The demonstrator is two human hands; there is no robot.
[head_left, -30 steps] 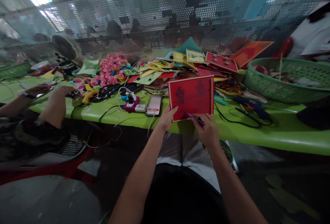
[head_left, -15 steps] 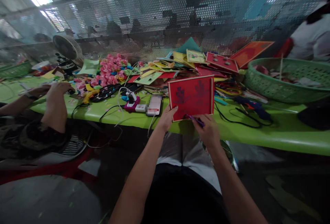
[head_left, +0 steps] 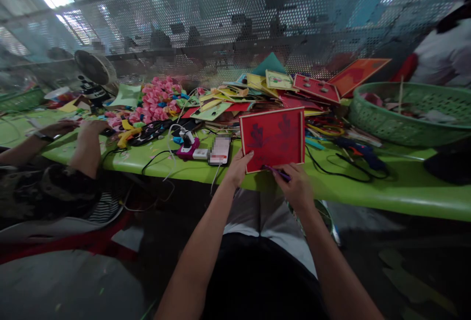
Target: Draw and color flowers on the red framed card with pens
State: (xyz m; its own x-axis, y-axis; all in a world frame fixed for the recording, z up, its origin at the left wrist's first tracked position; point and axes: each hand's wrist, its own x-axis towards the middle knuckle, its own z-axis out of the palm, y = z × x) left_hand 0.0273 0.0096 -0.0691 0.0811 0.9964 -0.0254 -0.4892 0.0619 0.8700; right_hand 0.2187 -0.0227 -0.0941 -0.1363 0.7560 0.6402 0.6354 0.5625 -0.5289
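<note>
A red card (head_left: 274,138) with a pale border and dark printed figures lies on the front of the green table (head_left: 386,192). My left hand (head_left: 239,168) grips the card at its lower left corner, thumb on top. My right hand (head_left: 296,187) is closed round a purple pen (head_left: 275,172), whose tip touches the card's lower edge. A phone (head_left: 220,150) lies just left of the card.
A heap of coloured cards (head_left: 272,89) and pink paper flowers (head_left: 160,99) fills the table's middle. A green basket (head_left: 408,114) stands at the right, a glue gun (head_left: 358,152) with black cable before it. Another person's arms (head_left: 86,143) rest at the left by a small fan (head_left: 93,72).
My hands and the card have hardly moved; the pen tip has shifted slightly along the card's lower edge. The neighbour's arms at the left have shifted a little.
</note>
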